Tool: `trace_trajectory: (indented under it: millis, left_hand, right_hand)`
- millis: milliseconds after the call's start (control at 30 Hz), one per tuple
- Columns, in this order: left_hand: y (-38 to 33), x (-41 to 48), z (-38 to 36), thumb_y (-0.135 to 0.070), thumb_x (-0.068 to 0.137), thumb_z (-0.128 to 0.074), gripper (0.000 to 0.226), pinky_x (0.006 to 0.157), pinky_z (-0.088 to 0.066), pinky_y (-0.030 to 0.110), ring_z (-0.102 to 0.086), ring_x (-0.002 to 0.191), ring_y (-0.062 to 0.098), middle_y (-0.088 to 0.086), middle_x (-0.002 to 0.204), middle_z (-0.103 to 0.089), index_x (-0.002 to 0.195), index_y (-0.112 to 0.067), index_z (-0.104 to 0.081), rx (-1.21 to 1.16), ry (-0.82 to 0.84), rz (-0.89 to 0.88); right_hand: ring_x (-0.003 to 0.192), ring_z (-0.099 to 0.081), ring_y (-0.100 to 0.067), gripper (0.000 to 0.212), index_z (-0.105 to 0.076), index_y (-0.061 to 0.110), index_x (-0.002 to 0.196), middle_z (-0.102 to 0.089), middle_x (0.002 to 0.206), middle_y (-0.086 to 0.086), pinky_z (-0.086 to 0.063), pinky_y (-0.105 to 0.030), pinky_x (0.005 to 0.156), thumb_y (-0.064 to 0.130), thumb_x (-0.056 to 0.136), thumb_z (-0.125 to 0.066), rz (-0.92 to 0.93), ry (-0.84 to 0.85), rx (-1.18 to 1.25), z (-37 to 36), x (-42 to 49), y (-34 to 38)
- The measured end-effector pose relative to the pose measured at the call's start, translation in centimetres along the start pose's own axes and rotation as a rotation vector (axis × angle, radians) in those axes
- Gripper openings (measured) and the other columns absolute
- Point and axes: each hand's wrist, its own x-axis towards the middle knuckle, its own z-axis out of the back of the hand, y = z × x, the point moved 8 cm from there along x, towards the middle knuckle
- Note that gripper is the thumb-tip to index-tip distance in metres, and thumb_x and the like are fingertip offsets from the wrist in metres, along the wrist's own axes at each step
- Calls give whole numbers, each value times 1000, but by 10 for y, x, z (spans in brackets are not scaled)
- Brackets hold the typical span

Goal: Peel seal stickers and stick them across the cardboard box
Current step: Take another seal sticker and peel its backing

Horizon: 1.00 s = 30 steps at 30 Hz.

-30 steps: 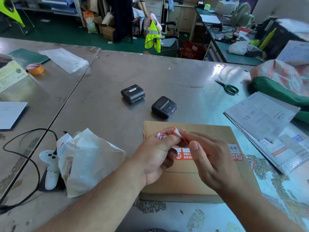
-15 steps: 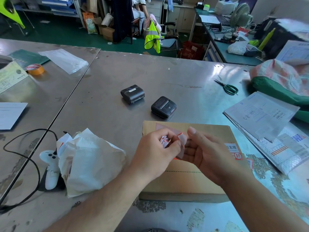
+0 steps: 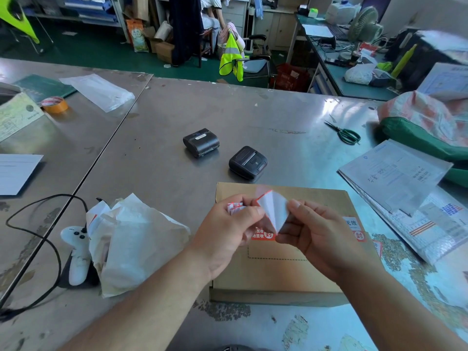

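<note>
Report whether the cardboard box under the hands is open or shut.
Shut: the cardboard box lies with its top flat, and a red seal sticker sits across it.

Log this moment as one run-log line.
step: peeling | left hand: pinches seal sticker | right hand: pinches same sticker | cardboard box: applied sticker across top

My right grip point(image 3: 316, 236) now sits farther right, apart from my left grip point(image 3: 228, 231). The sticker point(image 3: 273, 211), a second ago bunched small between them, now spreads as a broad white sheet across the gap above the box point(image 3: 278, 269).
</note>
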Motion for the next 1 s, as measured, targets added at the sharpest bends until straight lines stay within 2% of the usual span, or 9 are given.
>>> trace_trajectory:
  millis: [67,167,333,433,500,633,733,867,1000]
  left_hand:
    - [5,3,6,-21,62,-65,16,44,-19,20,-38,43,8,0,58,-55,73,-14,-56,-114,-1,48]
    - [10,5,18,-18,71,-56,10,46,-17,23,-35,43,7,-1,56,-52,78,-12,-51,-152,-37,88]
    - [9,3,25,-29,77,-57,18,47,-20,23,-36,47,9,1,67,-53,81,-12,-54,-72,-91,102]
    - [4,1,15,-58,81,-63,42,49,-32,18,-45,50,4,-10,63,-56,83,-16,-58,112,-16,63]
    - [-1,1,12,-64,69,-73,47,62,-46,19,-58,62,6,-10,69,-64,85,-21,-65,217,-8,-11]
    - [-5,3,16,-32,77,-73,12,73,-51,36,-64,75,20,7,79,-69,83,-22,-69,267,-89,-65]
    - [-6,3,27,-27,73,-58,7,61,-46,27,-54,70,17,9,76,-56,71,-21,-61,156,-207,-56]
    - [-11,3,52,0,90,-45,28,44,-45,19,-57,59,12,3,72,-55,72,-21,-43,50,-355,-59]
    - [-10,3,83,8,87,-37,38,59,-38,30,-50,80,22,8,84,-46,72,-26,-42,87,-489,-64]
  right_hand:
    - [62,-70,-29,20,-63,5,71,-64,70,-16,-58,-30,54,24,80,-61,6,-38,65,7,0,3]
    - [72,-72,-38,24,-65,12,62,-67,68,-12,-59,-30,53,23,83,-59,12,-89,104,17,1,8]
    - [65,-66,-27,21,-65,5,79,-69,70,-12,-57,-29,57,19,91,-56,81,-92,9,19,0,15]
    - [72,-68,-29,22,-71,13,70,-71,76,-16,-58,-40,71,27,86,-65,117,-66,-72,13,-1,13]
    - [79,-69,-34,22,-73,15,71,-73,82,-21,-57,-48,80,33,83,-75,118,-40,-107,7,-3,11]
    - [80,-69,-36,23,-70,10,74,-72,86,-26,-56,-51,81,30,83,-66,99,-34,-101,5,-4,8]
    - [74,-68,-31,21,-65,6,75,-71,75,-16,-53,-46,77,25,84,-62,78,-59,-50,9,-4,10]
    - [68,-68,-27,21,-58,1,82,-70,73,-14,-54,-41,72,9,100,-50,37,-148,-20,23,-2,10]
    - [71,-61,-30,22,-60,7,82,-62,76,-14,-54,-34,61,7,100,-49,37,-252,12,36,1,10]
